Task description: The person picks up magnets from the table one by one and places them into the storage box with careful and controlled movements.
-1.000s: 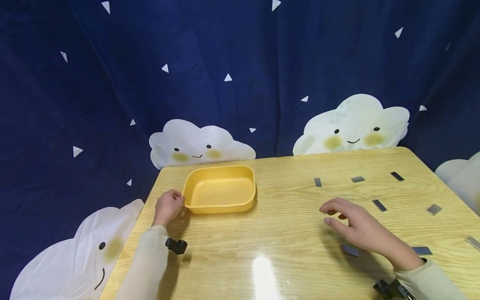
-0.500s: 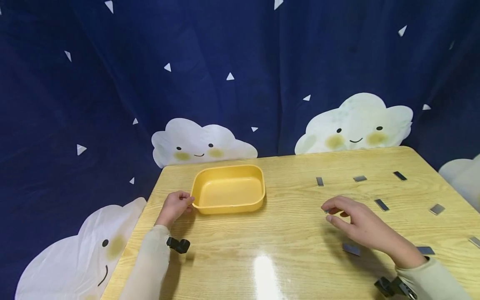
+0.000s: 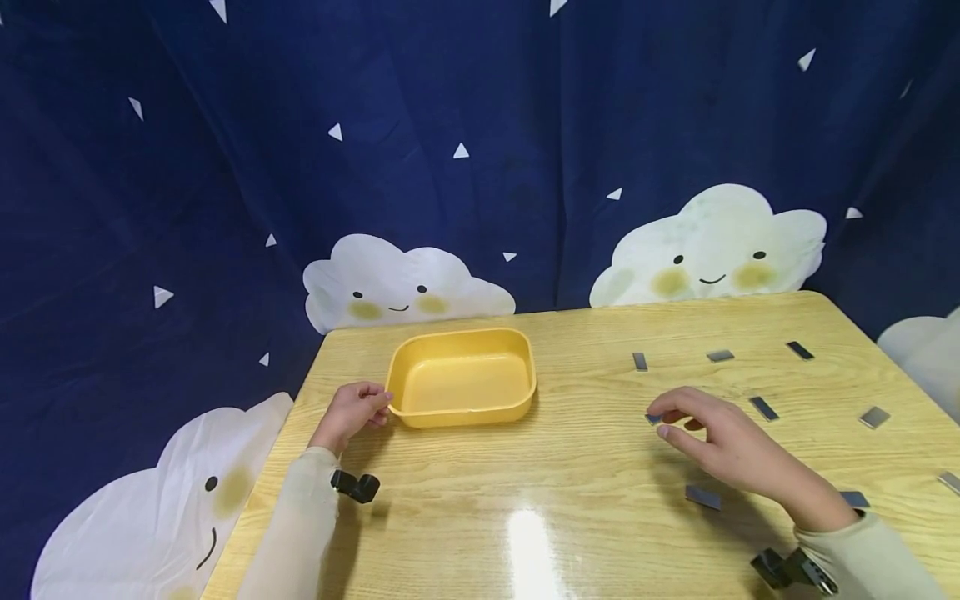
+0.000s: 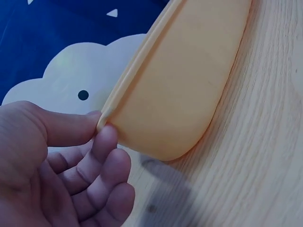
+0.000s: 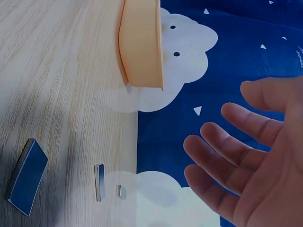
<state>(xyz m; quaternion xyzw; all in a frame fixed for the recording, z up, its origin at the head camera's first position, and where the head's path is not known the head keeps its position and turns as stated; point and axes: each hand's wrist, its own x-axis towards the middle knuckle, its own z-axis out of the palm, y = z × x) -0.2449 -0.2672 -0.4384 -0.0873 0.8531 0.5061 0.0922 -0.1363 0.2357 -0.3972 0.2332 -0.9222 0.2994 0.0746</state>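
Observation:
A shallow yellow tray (image 3: 450,417), rectangular with rounded corners, sits at the back left of the table. My left hand (image 3: 356,412) pinches its near-left rim between thumb and index finger; the left wrist view shows the pinch up close, with the other fingers loosely bent below the rim. My right hand (image 3: 723,437) hovers over the table's right part, palm visible and fingers slightly bent in the right wrist view, holding nothing. Partly hidden beyond its fingertips in the head view is a small dark flat rectangular piece (image 3: 653,419). Another flat piece (image 3: 702,497) lies just in front of the hand.
Several similar thin grey and dark rectangular pieces lie scattered on the right side, among them a dark one (image 3: 764,408) and a grey one (image 3: 874,417). The wooden table (image 3: 465,500) ends against a dark blue curtain (image 3: 450,83) with white clouds.
The yellow tray and my left hand have shifted slightly to the right in the head view, beyond the view's own small shift. My right hand has stayed nearly in place.

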